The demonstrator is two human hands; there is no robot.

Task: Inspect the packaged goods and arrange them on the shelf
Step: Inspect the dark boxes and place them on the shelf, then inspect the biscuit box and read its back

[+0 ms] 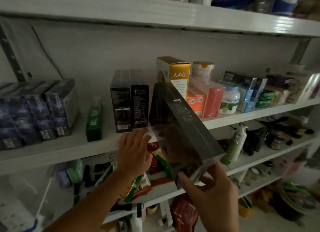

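As the white shelf (52,150) runs across the whole wall before me, I take it first: it carries the row of goods at the height of my chest, with more boards above and below.

Next in size is the dark box (181,124), the piece I am arranging. It is tilted, with its far end over the shelf, in the gap between the two black boxes (129,102) and the orange cartons (196,103). Its near end hangs out in front, lower than the board. It seems wrapped in a shiny film.

Further left stand the blue boxes (58,107), and behind the gap stands a yellow carton (179,76). A slim green box (94,121) stands alone between the blue and the black ones.

My right grip (213,193) is closed around the near bottom corner of the dark box, thumb on the side, and nothing else supports it. My left grip (134,152) is flat and holds nothing; its straight fingers reach the front edge of the shelf under the black boxes. I cannot tell if they touch it.

I think the danger is in this one-corner hold. The film looks slippery and the box is long, so it may turn or slide out. The gap also looks narrow: a crooked push could knock the black boxes over to the left, or press the orange cartons back against the yellow carton.
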